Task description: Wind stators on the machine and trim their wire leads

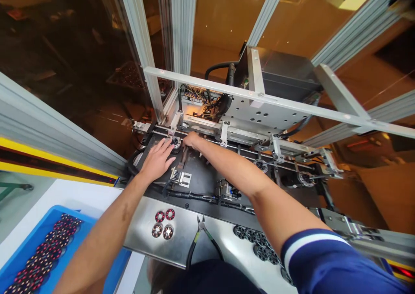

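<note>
My left hand (158, 161) reaches onto the machine's black bed (197, 166), its fingers apart, the fingertips beside or on a round slotted part (175, 142) at the bed's left end. Just right of that part is my right hand (192, 140), bent down at the wrist near the metal rail; its fingers are mostly hidden, and what they touch cannot be made out. A small metal bracket (185, 179) lies below the hands on the bed. More round parts sit under the rail, one near the middle (261, 166) and one at the right (305, 179).
On the steel ledge (175, 248) are four red-and-copper rings (159, 216), cutting pliers (201, 225) and several dark rings (261, 238). A blue tray (58, 212) of rings stands lower left. A metal crossbar (207, 84) spans above the machine.
</note>
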`<state>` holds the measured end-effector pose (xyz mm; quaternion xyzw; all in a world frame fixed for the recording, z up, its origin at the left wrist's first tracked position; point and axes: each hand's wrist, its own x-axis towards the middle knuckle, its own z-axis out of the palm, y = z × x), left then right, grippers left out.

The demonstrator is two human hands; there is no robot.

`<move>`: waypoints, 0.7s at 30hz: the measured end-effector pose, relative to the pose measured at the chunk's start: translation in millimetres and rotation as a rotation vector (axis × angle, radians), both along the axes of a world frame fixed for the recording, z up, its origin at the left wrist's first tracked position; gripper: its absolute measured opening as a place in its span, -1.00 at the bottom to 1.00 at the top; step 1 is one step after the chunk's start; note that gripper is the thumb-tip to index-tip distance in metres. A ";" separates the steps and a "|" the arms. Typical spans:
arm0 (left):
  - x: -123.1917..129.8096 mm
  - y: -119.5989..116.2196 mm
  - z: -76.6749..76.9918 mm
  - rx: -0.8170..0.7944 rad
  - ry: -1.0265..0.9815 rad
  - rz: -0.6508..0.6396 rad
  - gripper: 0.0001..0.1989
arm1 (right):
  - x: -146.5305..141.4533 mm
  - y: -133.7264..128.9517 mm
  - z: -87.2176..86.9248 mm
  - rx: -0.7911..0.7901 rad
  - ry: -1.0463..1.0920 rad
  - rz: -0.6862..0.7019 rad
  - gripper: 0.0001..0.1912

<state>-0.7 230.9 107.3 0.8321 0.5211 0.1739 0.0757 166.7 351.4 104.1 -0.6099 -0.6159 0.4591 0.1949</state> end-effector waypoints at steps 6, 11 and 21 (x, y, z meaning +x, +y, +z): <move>7.3 4.1 -0.5 -0.029 0.126 -0.003 -0.47 | 0.1 -7.7 -1.2 -0.083 -0.054 -0.065 -0.68; 12.0 4.9 2.8 -0.039 0.177 0.011 -0.49 | -5.1 -18.7 -4.2 -0.116 -0.042 -0.012 -0.71; 14.9 1.3 5.9 -0.064 0.247 0.041 -0.43 | 10.5 -60.2 58.6 0.174 -0.104 0.159 -0.74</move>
